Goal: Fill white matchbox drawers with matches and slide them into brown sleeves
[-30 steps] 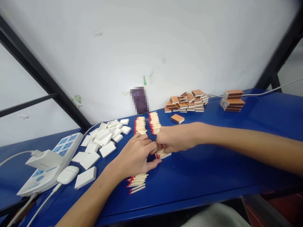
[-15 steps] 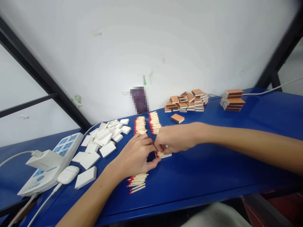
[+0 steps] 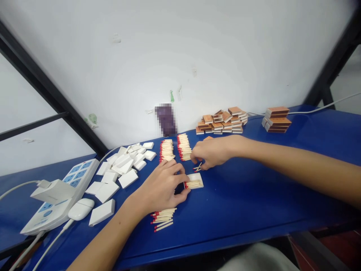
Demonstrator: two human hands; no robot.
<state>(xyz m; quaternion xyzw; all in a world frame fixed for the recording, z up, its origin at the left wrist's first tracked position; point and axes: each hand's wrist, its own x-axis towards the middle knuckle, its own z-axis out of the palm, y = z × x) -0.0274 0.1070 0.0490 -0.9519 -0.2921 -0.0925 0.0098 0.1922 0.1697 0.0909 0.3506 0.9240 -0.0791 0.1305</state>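
Observation:
My left hand is closed on the left end of a small white matchbox tray, with thumb and fingers at its sides. Red-headed matches lie in the tray, mostly along its near side. Just beyond the tray, my right hand is curled, with a few crossed matches at its thumb and fingertips. Two long rows of matches stretch away behind the hands, a left row and a right row. A smaller group of matches lies below my left wrist.
White trays are heaped at left, beside a power strip with a charger and a white case. Orange matchbox sleeves are piled at the back, with stacked matchboxes farther right on the blue table.
My right hand has moved up and right from over the tray, uncovering the matches inside it. It now covers most of the single orange sleeve. My left hand stays at the tray.

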